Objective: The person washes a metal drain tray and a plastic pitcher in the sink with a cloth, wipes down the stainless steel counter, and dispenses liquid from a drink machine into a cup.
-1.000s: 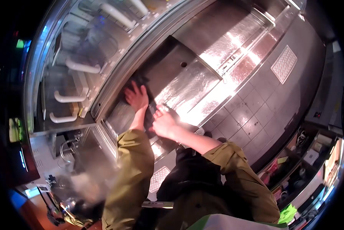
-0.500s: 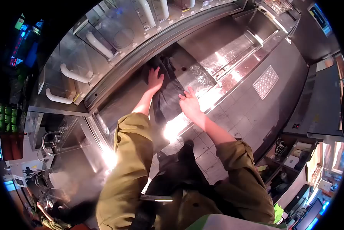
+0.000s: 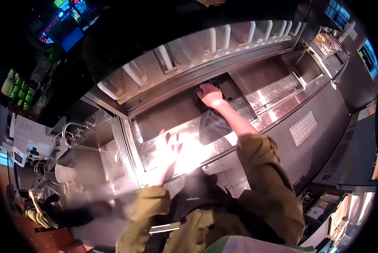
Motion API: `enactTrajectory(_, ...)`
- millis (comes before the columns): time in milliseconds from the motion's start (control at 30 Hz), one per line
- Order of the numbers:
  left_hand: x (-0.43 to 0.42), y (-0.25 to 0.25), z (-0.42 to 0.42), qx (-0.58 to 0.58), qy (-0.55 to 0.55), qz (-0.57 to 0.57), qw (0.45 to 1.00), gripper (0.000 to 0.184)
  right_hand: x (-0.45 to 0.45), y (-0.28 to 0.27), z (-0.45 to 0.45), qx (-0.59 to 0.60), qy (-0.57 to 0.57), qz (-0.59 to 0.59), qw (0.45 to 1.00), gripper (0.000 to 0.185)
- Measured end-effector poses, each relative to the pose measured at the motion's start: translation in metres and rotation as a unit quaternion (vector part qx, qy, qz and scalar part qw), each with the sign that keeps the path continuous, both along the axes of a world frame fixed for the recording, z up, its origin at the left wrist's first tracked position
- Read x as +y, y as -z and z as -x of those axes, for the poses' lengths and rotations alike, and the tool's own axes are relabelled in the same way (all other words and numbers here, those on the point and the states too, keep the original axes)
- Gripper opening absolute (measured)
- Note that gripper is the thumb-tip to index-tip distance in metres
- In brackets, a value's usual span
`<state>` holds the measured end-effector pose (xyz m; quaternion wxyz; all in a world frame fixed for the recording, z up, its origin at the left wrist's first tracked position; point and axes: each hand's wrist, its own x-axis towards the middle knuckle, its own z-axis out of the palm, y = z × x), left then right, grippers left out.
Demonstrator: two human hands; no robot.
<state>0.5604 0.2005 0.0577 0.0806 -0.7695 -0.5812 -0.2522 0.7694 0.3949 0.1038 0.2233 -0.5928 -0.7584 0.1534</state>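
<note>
A dark cloth (image 3: 214, 125) lies on the steel worktop (image 3: 163, 113) in front of me, spread from the back toward the front edge. At its far end, my right hand (image 3: 211, 95) has its fingers curled down on the bunched fabric. Lower and to the left, my left hand (image 3: 168, 148) is over the worktop, apart from the cloth. Its fingers are spread, though bright glare and blur wash out their outline.
Clear-fronted bins with white handles (image 3: 165, 57) line the back. A recessed basin (image 3: 302, 67) lies at the far right. To the left are a sink with a curved tap (image 3: 66, 130) and a white container (image 3: 65, 173). Another person's sleeve (image 3: 41, 218) shows at lower left.
My left hand has come off the cloth and moved toward the front left. My right hand has moved from the cloth's near edge to its far end. The camera view has shifted.
</note>
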Motion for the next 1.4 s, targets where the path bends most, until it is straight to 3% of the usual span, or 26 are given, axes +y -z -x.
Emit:
enactTrajectory(67, -0.027, 0.012, 0.057, 0.002, -0.096, 0.03, 0.995, 0.037, 0.039, -0.014, 0.015, 0.057, 0.064, -0.024, 0.996, 0.045)
enactTrajectory(100, -0.045, -0.013, 0.073, -0.035, -0.146, 0.116, 0.982, 0.036, 0.063, -0.015, 0.019, 0.087, 0.085, -0.074, 0.99, 0.048)
enactTrajectory(200, -0.077, -0.011, 0.123, -0.079, -0.196, 0.034, 0.977, 0.033, 0.116, -0.033, 0.032, 0.164, 0.091, -0.13, 0.974, 0.056)
enactTrajectory(233, -0.091, 0.0, 0.129, -0.126, -0.205, 0.013, 0.971, 0.033, 0.124, -0.031, 0.04, 0.166, 0.105, -0.175, 0.965, 0.047)
enactTrajectory(267, -0.097, 0.009, 0.13, -0.173, -0.213, -0.008, 0.962, 0.033, 0.149, -0.031, 0.024, 0.101, 0.028, -0.158, 0.982, 0.032)
enactTrajectory(367, -0.073, -0.01, 0.137, -0.15, -0.206, -0.02, 0.967, 0.033, 0.164, -0.033, 0.024, 0.144, 0.026, -0.275, 0.95, 0.022)
enactTrajectory(400, -0.066, -0.004, 0.133, -0.193, -0.195, -0.009, 0.962, 0.034, 0.164, -0.035, 0.02, 0.152, 0.019, -0.297, 0.942, 0.02)
enactTrajectory(467, -0.038, -0.005, 0.109, -0.268, -0.126, -0.031, 0.955, 0.034, 0.134, -0.052, -0.007, 0.147, 0.0, -0.158, 0.976, 0.019)
enactTrajectory(533, -0.006, -0.033, 0.066, -0.244, -0.102, 0.031, 0.964, 0.032, 0.061, -0.094, -0.032, 0.377, 0.007, -0.053, 0.925, 0.025)
enactTrajectory(600, 0.028, -0.025, 0.035, -0.264, -0.004, 0.017, 0.964, 0.032, 0.016, -0.092, -0.079, 0.497, 0.014, -0.007, 0.868, 0.025)
enactTrajectory(633, 0.043, -0.031, 0.013, -0.272, 0.034, 0.026, 0.961, 0.031, -0.019, -0.113, -0.105, 0.41, 0.053, 0.008, 0.911, 0.026)
enactTrajectory(667, 0.053, -0.044, -0.012, -0.279, 0.069, 0.036, 0.957, 0.03, -0.053, -0.123, -0.125, 0.473, 0.07, 0.007, 0.878, 0.026)
enactTrajectory(700, 0.06, -0.056, -0.04, -0.301, 0.119, 0.051, 0.945, 0.03, -0.083, -0.123, -0.154, 0.42, 0.076, -0.063, 0.902, 0.024)
enactTrajectory(733, 0.067, -0.066, -0.071, -0.323, 0.168, 0.064, 0.929, 0.03, -0.112, -0.119, -0.186, 0.331, 0.157, -0.114, 0.924, 0.021)
enactTrajectory(833, 0.073, -0.07, -0.174, -0.334, 0.327, 0.135, 0.874, 0.037, -0.208, -0.124, -0.284, 0.294, 0.229, -0.018, 0.928, 0.025)
enactTrajectory(867, 0.068, -0.076, -0.217, -0.336, 0.38, 0.145, 0.849, 0.039, -0.238, -0.116, -0.313, 0.344, 0.281, 0.024, 0.895, 0.027)
enactTrajectory(900, 0.061, -0.075, -0.262, -0.305, 0.431, 0.19, 0.828, 0.052, -0.263, -0.12, -0.334, 0.323, 0.33, 0.068, 0.884, 0.03)
enactTrajectory(933, 0.049, -0.081, -0.311, -0.31, 0.494, 0.29, 0.759, 0.07, -0.286, -0.118, -0.356, 0.307, 0.347, 0.046, 0.885, 0.027)
enactTrajectory(967, 0.036, -0.08, -0.36, -0.235, 0.56, 0.249, 0.754, 0.088, -0.298, -0.13, -0.365, 0.292, 0.409, 0.079, 0.861, 0.025)
enactTrajectory(1033, -0.01, -0.072, -0.464, -0.277, 0.631, 0.259, 0.676, 0.107, -0.325, -0.127, -0.41, 0.245, 0.435, 0.087, 0.862, 0.026)
enactTrajectory(1067, -0.031, -0.066, -0.508, -0.311, 0.623, 0.267, 0.666, 0.11, -0.339, -0.124, -0.434, 0.221, 0.439, 0.056, 0.869, 0.028)
enactTrajectory(1200, -0.05, -0.08, -0.65, -0.364, 0.638, 0.26, 0.628, 0.119, -0.373, -0.148, -0.519, 0.264, 0.541, 0.037, 0.797, 0.032)
enactTrajectory(1233, -0.043, -0.09, -0.678, -0.364, 0.644, 0.249, 0.625, 0.12, -0.375, -0.153, -0.541, 0.326, 0.528, 0.028, 0.783, 0.032)
enactTrajectory(1333, 0.007, -0.093, -0.762, -0.508, 0.554, 0.399, 0.526, 0.111, -0.361, -0.144, -0.626, 0.501, 0.372, -0.013, 0.781, 0.042)
enactTrajectory(1367, 0.034, -0.098, -0.78, -0.589, 0.5, 0.474, 0.424, 0.093, -0.345, -0.132, -0.646, 0.49, 0.371, -0.042, 0.788, 0.041)
enactTrajectory(1400, 0.071, -0.086, -0.805, -0.614, 0.419, 0.525, 0.414, 0.077, -0.328, -0.123, -0.671, 0.478, 0.37, -0.07, 0.794, 0.04)
